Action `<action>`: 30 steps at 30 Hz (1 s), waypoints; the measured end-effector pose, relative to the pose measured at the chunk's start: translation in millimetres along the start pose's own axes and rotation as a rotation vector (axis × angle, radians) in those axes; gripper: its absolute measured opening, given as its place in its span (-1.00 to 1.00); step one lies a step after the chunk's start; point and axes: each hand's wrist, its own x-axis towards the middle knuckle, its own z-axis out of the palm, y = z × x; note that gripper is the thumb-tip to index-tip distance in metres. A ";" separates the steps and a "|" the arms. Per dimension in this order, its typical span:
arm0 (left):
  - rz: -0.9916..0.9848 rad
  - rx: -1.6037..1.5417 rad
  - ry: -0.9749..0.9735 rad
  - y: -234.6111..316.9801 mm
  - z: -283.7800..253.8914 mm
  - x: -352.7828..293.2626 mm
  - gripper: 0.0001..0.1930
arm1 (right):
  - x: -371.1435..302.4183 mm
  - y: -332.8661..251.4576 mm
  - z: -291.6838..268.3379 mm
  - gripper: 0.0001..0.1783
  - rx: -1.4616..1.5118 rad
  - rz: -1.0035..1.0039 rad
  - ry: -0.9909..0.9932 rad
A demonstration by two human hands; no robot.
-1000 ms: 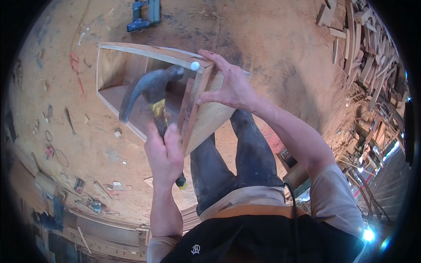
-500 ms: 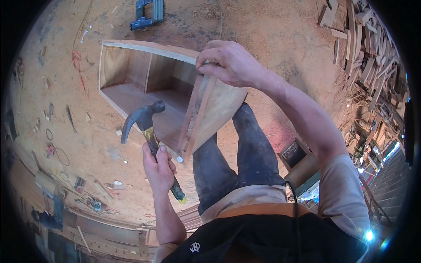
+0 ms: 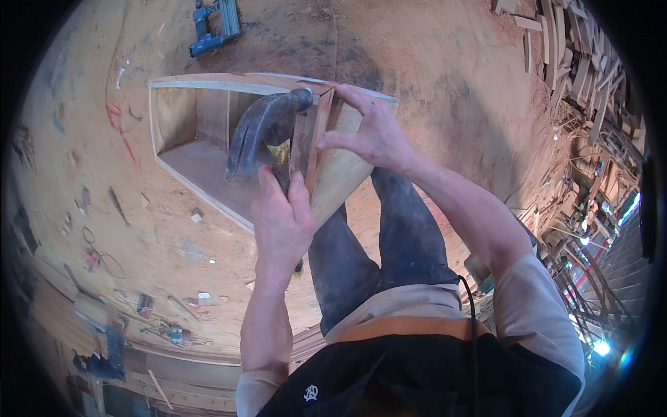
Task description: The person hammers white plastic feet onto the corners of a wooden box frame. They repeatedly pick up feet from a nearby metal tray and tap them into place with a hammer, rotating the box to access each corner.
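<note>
Watching remotely through the head view, biggest first. Brown earthen floor [image 3: 445, 104], dusty, with darker patches past the cabinet. Timber pile [image 3: 597, 90] along the floor's right side, loose pieces at odd angles.

Wooden cabinet [image 3: 344, 182] rests on the floor, left of the middle of my view, open side facing me, right end just beside the person's dark trousers [image 3: 347, 260]. One partition [image 3: 228, 117] I make out clearly. Left compartment [image 3: 175, 115]: bare pale wall, browner panel below. The next compartment I see only in part, hammer in front of it. Brown strips [image 3: 321, 130] run down the opening's right edge.

Blue power tool [image 3: 208, 43] on the floor, beyond the cabinet's top edge, toward its left corner.

Hammer [image 3: 257, 128]: claw in front of the opening, striking face at the cabinet's top right corner; whether it touches, I can't tell. Left hand [image 3: 283, 215] wrapped round the handle. Right hand [image 3: 374, 132] spread at that same corner, fingertips by the top edge, thumb by the strips.

Smallest: pale block [image 3: 196, 216] on the floor, near the cabinet's lower left edge.
</note>
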 end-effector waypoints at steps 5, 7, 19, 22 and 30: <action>-0.069 -0.129 0.092 4.7 3.8 9.6 -0.64 | 3.4 5.9 -0.4 0.06 0.006 -0.044 0.015; -0.003 0.002 0.017 6.7 1.4 11.6 -0.66 | 5.4 10.3 0.6 0.01 0.093 -0.068 0.039; -0.302 -0.080 0.038 12.4 -11.2 -77.1 -0.81 | -73.4 42.0 6.3 -0.27 0.181 -0.103 0.249; -0.047 0.400 0.069 10.1 3.0 -96.0 -0.76 | -138.9 68.2 0.2 -0.24 0.422 0.102 0.073; 0.280 0.656 -0.348 2.3 133.4 -154.7 -0.33 | -270.3 45.3 55.8 -0.38 1.221 0.248 0.279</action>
